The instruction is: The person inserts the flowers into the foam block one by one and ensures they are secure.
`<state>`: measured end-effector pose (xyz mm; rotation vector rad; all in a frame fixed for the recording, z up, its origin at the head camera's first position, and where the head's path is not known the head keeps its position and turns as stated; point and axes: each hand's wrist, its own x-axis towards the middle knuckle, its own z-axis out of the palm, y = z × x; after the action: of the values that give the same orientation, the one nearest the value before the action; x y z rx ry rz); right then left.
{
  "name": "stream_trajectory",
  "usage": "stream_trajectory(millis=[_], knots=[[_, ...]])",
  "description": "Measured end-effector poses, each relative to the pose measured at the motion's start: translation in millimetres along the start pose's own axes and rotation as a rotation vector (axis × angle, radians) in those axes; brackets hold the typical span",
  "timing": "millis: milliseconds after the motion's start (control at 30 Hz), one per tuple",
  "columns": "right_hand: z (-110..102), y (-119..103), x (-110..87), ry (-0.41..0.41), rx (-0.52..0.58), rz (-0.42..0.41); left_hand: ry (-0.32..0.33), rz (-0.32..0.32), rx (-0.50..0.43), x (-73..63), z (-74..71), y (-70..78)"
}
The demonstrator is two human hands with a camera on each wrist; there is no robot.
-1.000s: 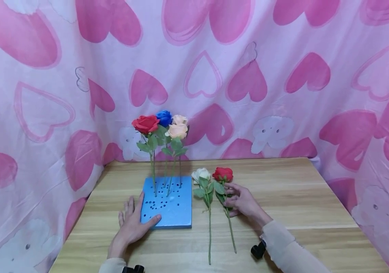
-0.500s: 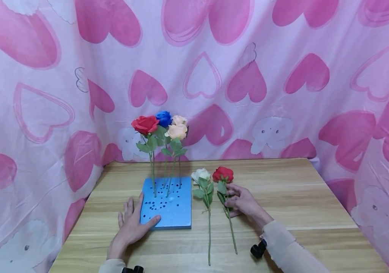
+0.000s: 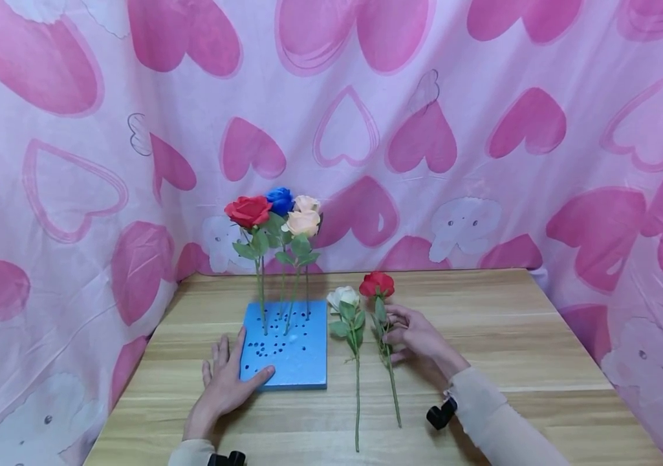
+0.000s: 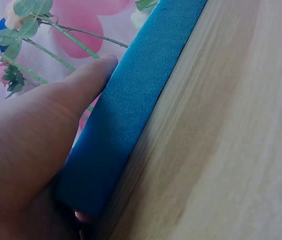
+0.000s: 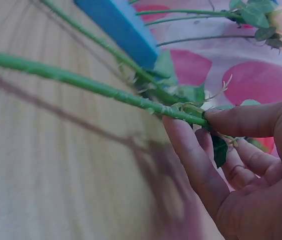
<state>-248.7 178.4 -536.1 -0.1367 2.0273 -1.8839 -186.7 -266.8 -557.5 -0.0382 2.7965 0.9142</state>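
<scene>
My right hand (image 3: 418, 338) pinches the green stem of a red rose (image 3: 376, 284) between thumb and forefinger, just below its leaves. In the right wrist view that stem (image 5: 96, 87) stands off the wooden table and casts a shadow. A white rose (image 3: 343, 298) lies on the table just left of it. My left hand (image 3: 226, 383) rests spread at the near left corner of a blue foam board (image 3: 302, 372) full of small holes. Its thumb (image 4: 88, 82) presses on the board's near edge, and its other fingers lie along the left side.
Several roses stand upright in the board: a red one (image 3: 248, 211), a blue one (image 3: 279, 201) and peach-coloured blooms (image 3: 303, 223). A pink heart-patterned cloth (image 3: 424, 39) hangs behind and beside the wooden table (image 3: 500, 336).
The red rose in my right hand has risen slightly, its bloom moving up and a little left. My left hand and the board have stayed in place.
</scene>
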Motion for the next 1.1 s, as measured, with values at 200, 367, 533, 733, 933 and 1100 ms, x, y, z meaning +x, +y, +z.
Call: stream_trajectory(millis=[200,367,533,733,933,1100], knots=[[-1,-17,0.9,-0.048,-0.024,-0.070,0.003,0.001,-0.014,-0.1,-0.4,2.4],[0,-32,2.4,-0.029,-0.027,-0.079,0.008,0.010,-0.007,1.0,0.5,1.3],[-1,-45,4.9,-0.016,-0.009,-0.087,0.011,0.013,-0.007,1.3,0.6,-0.4],[-1,-58,8.2,-0.008,0.022,-0.104,0.021,0.024,0.000,2.2,0.4,-0.9],[1,-63,9.7,-0.017,0.056,-0.128,0.019,0.024,-0.002,1.9,0.5,-0.1],[0,-68,12.3,-0.017,0.032,-0.150,0.034,0.032,-0.009,1.2,0.4,0.2]])
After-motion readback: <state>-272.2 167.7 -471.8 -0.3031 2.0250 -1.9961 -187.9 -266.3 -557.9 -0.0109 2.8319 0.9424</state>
